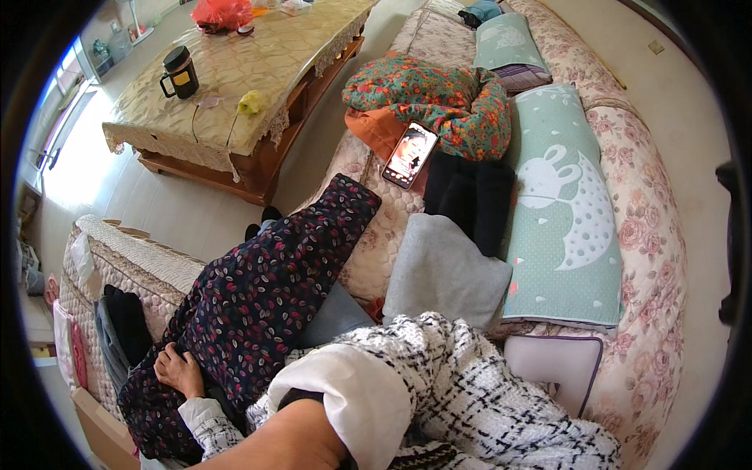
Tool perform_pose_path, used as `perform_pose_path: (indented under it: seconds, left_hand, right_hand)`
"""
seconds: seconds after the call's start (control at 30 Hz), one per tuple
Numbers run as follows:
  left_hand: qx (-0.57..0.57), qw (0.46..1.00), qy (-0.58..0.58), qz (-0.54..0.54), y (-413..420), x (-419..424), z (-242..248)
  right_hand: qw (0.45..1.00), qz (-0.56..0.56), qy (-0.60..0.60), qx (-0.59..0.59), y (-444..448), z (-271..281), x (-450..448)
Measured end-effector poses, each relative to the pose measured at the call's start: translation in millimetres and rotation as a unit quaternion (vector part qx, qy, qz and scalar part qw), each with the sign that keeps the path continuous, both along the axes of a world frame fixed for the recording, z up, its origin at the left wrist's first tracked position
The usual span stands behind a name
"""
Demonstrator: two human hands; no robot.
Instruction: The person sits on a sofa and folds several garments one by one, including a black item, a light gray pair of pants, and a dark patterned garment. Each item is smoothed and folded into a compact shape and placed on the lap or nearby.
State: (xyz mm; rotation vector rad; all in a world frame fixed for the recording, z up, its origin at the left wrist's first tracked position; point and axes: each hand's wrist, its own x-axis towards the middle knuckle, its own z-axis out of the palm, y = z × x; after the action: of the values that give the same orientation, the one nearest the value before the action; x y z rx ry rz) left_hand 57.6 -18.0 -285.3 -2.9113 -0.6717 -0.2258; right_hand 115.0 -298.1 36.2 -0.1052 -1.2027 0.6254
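Observation:
A dark garment (264,264) printed with small red, pink and pale leaf shapes stretches across my lap, its narrower end lying on the quilted seat. At its lower left, my left hand (179,371) has its fingers curled on the fabric, their tips partly hidden. My right forearm crosses the bottom foreground, bare below a turned-back white cuff (358,399); the right hand is out of view. Beside the dark garment lie a folded grey cloth (446,270) and folded black clothing (470,200). Part of a blue-grey fabric (338,317) shows under the dark garment.
A lit phone (410,155) leans by a bundled floral textile (435,100). Green pillows (564,217) line the floral sofa (640,235). Left stands a cloth-covered wooden table (235,53) bearing a black mug (179,73) and a red bag (220,13). Dark clothes (126,320) hang over the left sofa section.

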Motion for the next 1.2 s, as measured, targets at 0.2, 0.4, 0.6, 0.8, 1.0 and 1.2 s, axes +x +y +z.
perform_pose_path:
  seconds: [0.2, 0.4, 0.6, 0.8, 1.0, 1.2]
  left_hand:
    - [0.008, 1.0, 0.012, 0.007, -1.3, 2.6, 2.4]
    - [-0.001, 1.0, 0.011, -0.002, -2.1, 1.7, 5.4]
    - [0.006, 1.0, -0.002, -0.007, -1.1, 2.0, 3.5]
    - [0.002, 1.0, -0.003, -0.002, -2.9, 2.3, 5.1]
    - [-0.025, 0.995, -0.087, -0.039, -8.0, 7.9, 1.1]
    - [-0.007, 0.995, -0.085, -0.053, -2.2, 4.1, 7.6]
  right_hand:
    - [1.0, -0.001, 0.005, -0.003, -6.9, -4.4, 5.3]
    - [1.0, 0.01, 0.007, -0.008, -2.7, -5.4, 4.8]
    - [1.0, 0.023, 0.007, -0.017, 3.3, -1.3, -0.9]
    - [0.999, 0.041, 0.009, -0.033, 8.1, 4.0, 3.3]
    - [0.987, 0.025, 0.049, -0.153, 15.4, -29.5, 24.8]
    - [0.737, -0.344, -0.12, -0.569, -10.3, -203.3, 108.5]
